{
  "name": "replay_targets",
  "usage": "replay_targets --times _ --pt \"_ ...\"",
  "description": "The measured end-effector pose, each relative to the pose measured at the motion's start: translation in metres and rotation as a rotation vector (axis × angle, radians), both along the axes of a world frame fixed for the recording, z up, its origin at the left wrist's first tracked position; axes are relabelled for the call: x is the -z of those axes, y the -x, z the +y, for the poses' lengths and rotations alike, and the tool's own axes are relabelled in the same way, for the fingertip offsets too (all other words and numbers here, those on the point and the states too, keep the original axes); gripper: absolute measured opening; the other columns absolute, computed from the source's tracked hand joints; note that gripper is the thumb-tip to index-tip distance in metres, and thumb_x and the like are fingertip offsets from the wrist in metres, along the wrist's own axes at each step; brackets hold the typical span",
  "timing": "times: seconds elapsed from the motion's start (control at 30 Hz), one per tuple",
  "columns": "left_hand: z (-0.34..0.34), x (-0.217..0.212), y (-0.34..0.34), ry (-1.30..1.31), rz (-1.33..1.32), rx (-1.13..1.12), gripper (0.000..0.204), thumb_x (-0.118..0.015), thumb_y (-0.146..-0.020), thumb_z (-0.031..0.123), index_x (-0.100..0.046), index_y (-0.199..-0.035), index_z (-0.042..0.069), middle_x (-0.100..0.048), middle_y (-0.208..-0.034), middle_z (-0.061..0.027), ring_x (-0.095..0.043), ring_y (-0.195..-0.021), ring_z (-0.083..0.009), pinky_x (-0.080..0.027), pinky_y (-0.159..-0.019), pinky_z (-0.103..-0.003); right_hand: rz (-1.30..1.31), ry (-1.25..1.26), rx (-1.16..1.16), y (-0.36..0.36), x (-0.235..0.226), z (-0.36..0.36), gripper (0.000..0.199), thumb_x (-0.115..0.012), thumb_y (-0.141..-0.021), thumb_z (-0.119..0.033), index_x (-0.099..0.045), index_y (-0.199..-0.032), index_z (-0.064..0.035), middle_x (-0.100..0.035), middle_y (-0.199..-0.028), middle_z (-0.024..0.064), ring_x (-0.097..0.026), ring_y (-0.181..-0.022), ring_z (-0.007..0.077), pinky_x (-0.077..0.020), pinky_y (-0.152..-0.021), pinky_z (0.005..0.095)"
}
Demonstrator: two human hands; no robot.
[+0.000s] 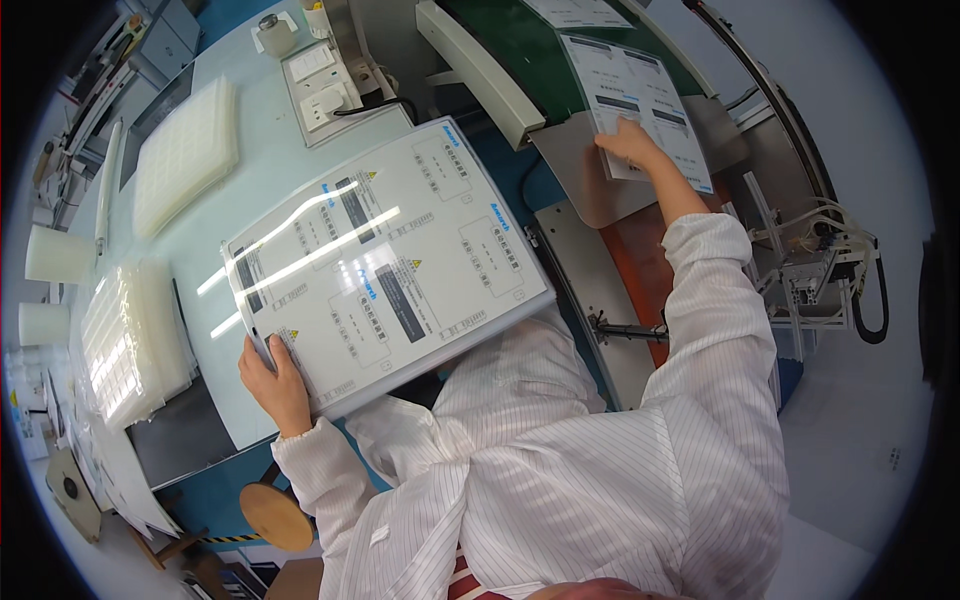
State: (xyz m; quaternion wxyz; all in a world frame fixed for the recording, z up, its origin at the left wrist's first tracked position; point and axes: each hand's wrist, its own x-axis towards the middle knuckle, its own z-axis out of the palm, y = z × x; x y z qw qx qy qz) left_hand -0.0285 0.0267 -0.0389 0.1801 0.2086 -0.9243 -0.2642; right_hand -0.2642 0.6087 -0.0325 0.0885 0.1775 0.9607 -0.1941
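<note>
Right hand (632,148), almost closed, seemingly pinches a white printed sheet (665,95), a second sheet (578,11) left on the green belt (525,62); half-curled left hand (276,386) grips a thick white stack (405,265), apparently gathered.

Free gap between printed stack (390,270) and translucent piles (188,155)

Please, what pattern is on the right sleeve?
The right sleeve is white with thin dark stripes, best seen in the head view.

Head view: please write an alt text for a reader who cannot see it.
A person's left hand holds a stack of printed sheets by its edge; the right hand touches another sheet, lying partly over a green belt.
</note>
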Motion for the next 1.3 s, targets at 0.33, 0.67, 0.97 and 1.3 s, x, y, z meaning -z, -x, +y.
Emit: replay_targets --times 0.33,0.67,0.97,1.3 --pt "-0.001 0.003 0.000 0.010 0.019 -0.003 0.049 -0.057 -0.095 0.028 -0.049 -0.127 -0.009 -0.051 -0.123 -0.0217 -0.050 -0.113 -0.0335 -0.039 -0.098 -0.039 0.032 -0.283 -0.112 -0.070 0.003 -0.038 0.086 -0.048 -0.086 -0.060 -0.021 -0.149 -0.0084 -0.020 -0.153 0.0241 -0.018 -0.140 0.0463 -0.0206 -0.107 0.0628" --pt "-0.002 0.002 0.000 -0.034 0.019 0.023 0.050 -0.056 -0.095 0.028 -0.047 -0.129 -0.008 -0.051 -0.122 -0.0219 -0.047 -0.115 -0.0352 -0.038 -0.098 -0.042 0.114 -0.327 -0.482 -0.158 -0.025 -0.055 0.098 -0.074 -0.074 -0.049 -0.027 -0.146 -0.0016 -0.025 -0.150 0.0253 -0.024 -0.139 0.0427 -0.0252 -0.113 0.0442" --pt "-0.002 0.003 0.001 -0.001 0.010 0.013 0.050 -0.055 -0.095 0.028 -0.047 -0.129 -0.008 -0.050 -0.124 -0.0229 -0.047 -0.115 -0.0354 -0.037 -0.099 -0.042 0.290 -0.758 -0.509 -0.176 -0.005 -0.027 0.072 -0.061 -0.073 0.005 -0.034 -0.140 0.0011 -0.044 -0.136 0.0223 -0.048 -0.122 0.0346 -0.0445 -0.098 0.0395" --pt "-0.001 0.001 0.001 -0.006 0.009 0.014 0.051 -0.056 -0.095 0.031 -0.049 -0.128 -0.008 -0.051 -0.123 -0.0219 -0.050 -0.115 -0.0334 -0.039 -0.098 -0.039 0.359 -0.541 -0.759 -0.232 -0.040 -0.091 0.032 -0.058 -0.076 -0.001 -0.058 -0.108 0.0043 -0.066 -0.095 0.0149 -0.065 -0.081 0.0263 -0.0541 -0.068 0.0346"
